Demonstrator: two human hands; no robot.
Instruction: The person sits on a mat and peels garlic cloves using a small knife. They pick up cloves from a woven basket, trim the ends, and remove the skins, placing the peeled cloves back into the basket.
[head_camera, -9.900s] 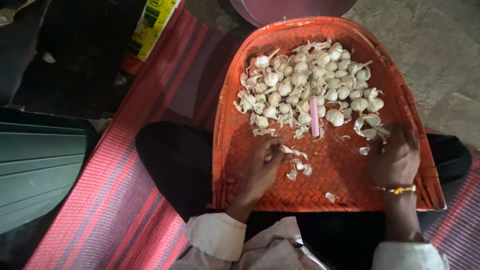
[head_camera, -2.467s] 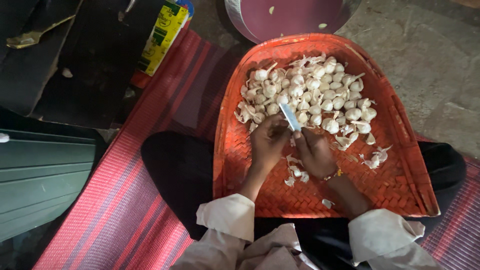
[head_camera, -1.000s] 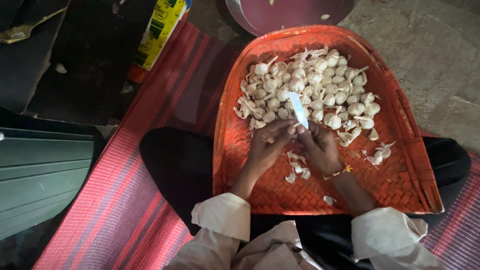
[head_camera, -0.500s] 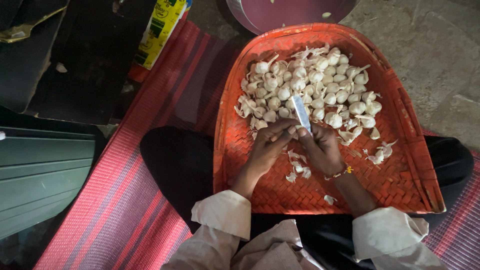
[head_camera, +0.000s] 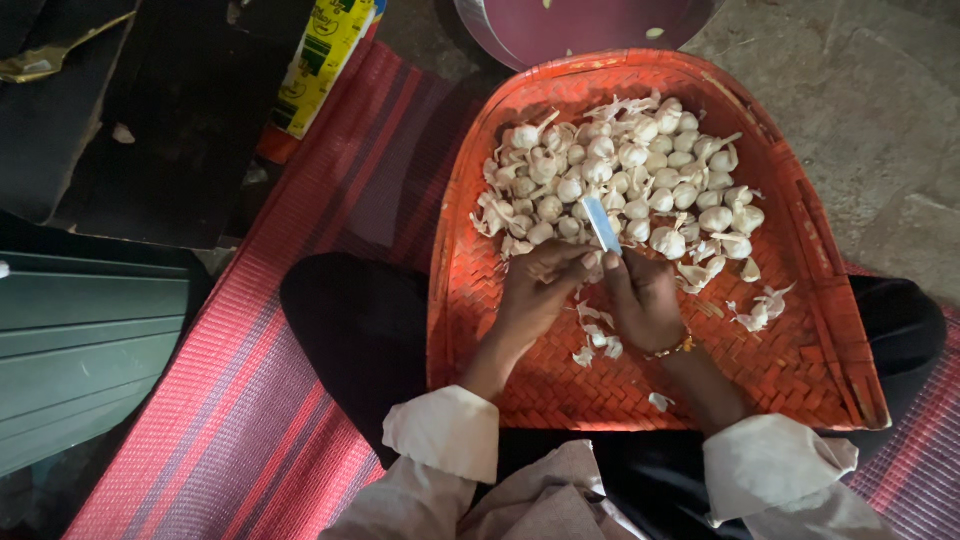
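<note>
An orange woven tray (head_camera: 800, 340) rests on my lap with a heap of white garlic bulbs (head_camera: 640, 170) at its far end. Over the middle of the tray my two hands meet. My right hand (head_camera: 645, 300), with a gold bangle at the wrist, grips a small knife whose pale blade (head_camera: 602, 223) points away from me. My left hand (head_camera: 535, 290) is closed on a garlic piece held against the blade; the piece itself is mostly hidden by fingers. Loose peel scraps (head_camera: 598, 340) lie just under the hands.
More peel (head_camera: 760, 305) lies on the tray's right side. A dark round bowl (head_camera: 580, 25) stands beyond the tray. A yellow-green packet (head_camera: 320, 60) lies at the upper left on a dark surface. A red striped mat (head_camera: 250, 400) covers the floor; a green ridged panel (head_camera: 80, 350) is left.
Ten seconds ago the hands were apart and the knife lay on the garlic. Since then the right hand took the knife; over the last second both hands stay together, barely shifting.
</note>
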